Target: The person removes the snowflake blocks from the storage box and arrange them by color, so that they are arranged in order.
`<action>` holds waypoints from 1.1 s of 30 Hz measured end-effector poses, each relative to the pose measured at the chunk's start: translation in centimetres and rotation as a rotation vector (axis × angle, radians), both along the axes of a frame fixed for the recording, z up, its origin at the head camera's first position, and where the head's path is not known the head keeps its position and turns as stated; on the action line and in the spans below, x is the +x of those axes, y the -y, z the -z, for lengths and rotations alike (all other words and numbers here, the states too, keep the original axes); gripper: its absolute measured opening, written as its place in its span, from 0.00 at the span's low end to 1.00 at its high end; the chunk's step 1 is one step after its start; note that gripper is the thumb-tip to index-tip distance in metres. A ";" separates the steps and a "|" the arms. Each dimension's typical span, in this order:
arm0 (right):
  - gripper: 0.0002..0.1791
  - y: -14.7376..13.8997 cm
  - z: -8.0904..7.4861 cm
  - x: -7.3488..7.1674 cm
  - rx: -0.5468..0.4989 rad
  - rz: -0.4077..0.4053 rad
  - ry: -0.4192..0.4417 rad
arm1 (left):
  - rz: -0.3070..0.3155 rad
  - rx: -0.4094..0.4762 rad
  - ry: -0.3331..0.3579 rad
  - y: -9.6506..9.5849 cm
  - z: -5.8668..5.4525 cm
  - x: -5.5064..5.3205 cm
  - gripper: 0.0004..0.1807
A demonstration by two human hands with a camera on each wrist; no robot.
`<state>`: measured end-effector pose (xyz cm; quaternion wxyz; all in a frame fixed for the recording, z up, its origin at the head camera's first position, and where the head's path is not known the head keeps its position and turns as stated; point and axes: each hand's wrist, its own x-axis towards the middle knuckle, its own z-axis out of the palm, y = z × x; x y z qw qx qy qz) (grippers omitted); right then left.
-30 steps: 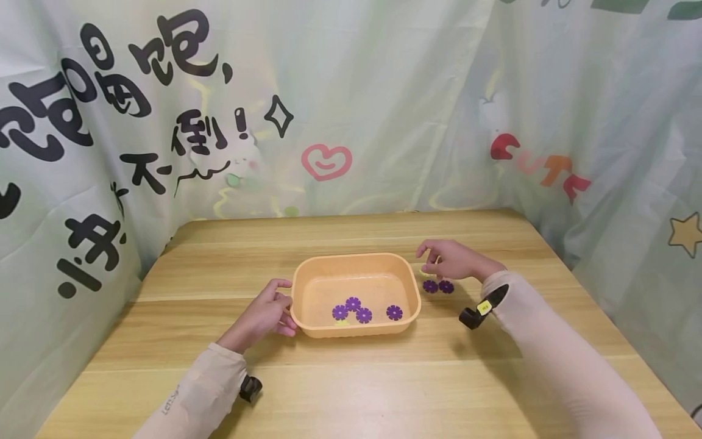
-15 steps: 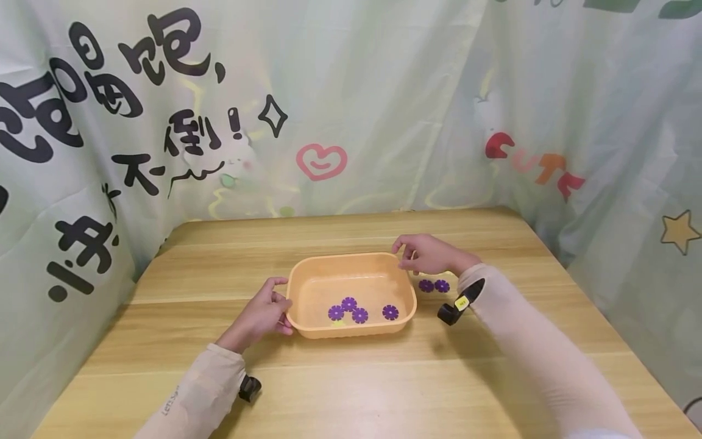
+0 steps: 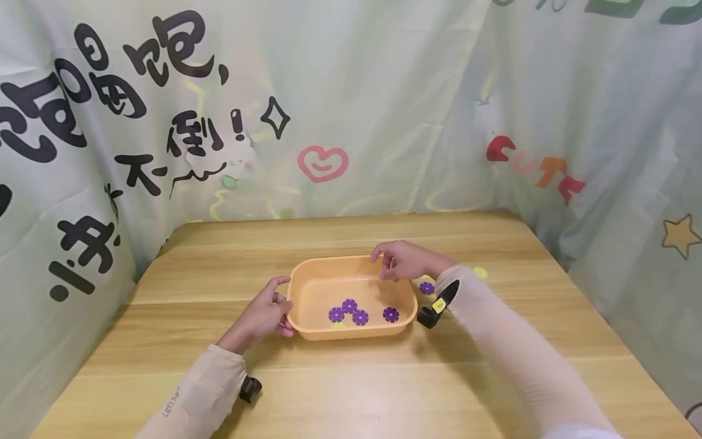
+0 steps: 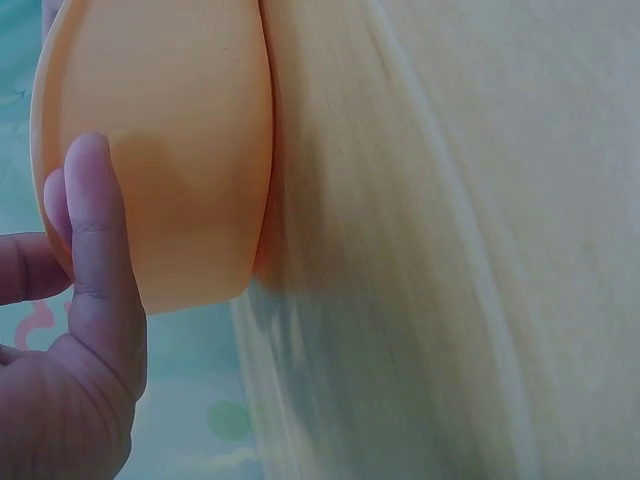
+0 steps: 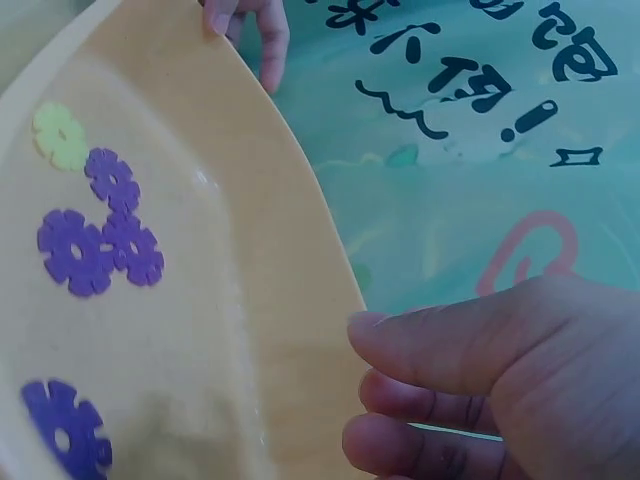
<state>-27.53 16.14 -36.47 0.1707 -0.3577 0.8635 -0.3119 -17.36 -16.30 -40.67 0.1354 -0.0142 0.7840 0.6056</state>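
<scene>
A light-orange plastic tray (image 3: 323, 286) sits on the table, with several purple snowflake building discs (image 3: 360, 317) and a yellow one (image 5: 60, 137) inside. My left hand (image 3: 263, 314) holds the tray's left end, thumb over the rim and fingers against the outer wall (image 4: 190, 170). Over the tray's back right corner is my right hand (image 3: 411, 261). Its thumb and fingers (image 5: 420, 405) are loosely bent and apart, with no disc visible between them; in the right wrist view the thumb tip overlaps the rim.
Right of the tray lies a purple disc (image 3: 426, 288), partly beside my right sleeve. A yellow disc (image 3: 479, 272) lies beyond the right forearm. The wooden table (image 3: 351, 390) ends at a printed curtain (image 3: 384, 122) at the back and sides.
My right hand has moved left, from above the discs beside the tray to the tray's back right corner. A yellow disc at the right now shows. The left hand keeps its hold.
</scene>
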 end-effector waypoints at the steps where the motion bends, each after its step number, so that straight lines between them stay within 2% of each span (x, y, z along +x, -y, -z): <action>1: 0.20 0.3 0.0 0.0 0.001 -0.006 0.003 | 0.000 -0.001 0.001 0.0 0.1 0.0 0.32; 8: 0.17 2.2 0.0 -0.1 0.019 -0.079 -0.013 | -0.010 -0.009 0.003 0.0 0.1 -0.1 0.32; 15: 0.17 4.1 0.7 -0.4 0.032 -0.108 0.050 | -0.008 -0.007 -0.006 -0.1 0.0 0.0 0.32; 21: 0.17 5.1 1.5 -0.9 0.104 -0.114 0.085 | -0.013 0.003 -0.006 -0.2 -0.1 0.2 0.31; 29: 0.17 6.2 2.2 -1.2 0.192 -0.149 0.165 | -0.010 0.003 -0.013 -0.1 0.0 0.2 0.31; 33: 0.19 6.7 2.5 -1.3 0.209 -0.155 0.263 | -0.005 0.003 -0.009 -0.1 0.1 0.1 0.32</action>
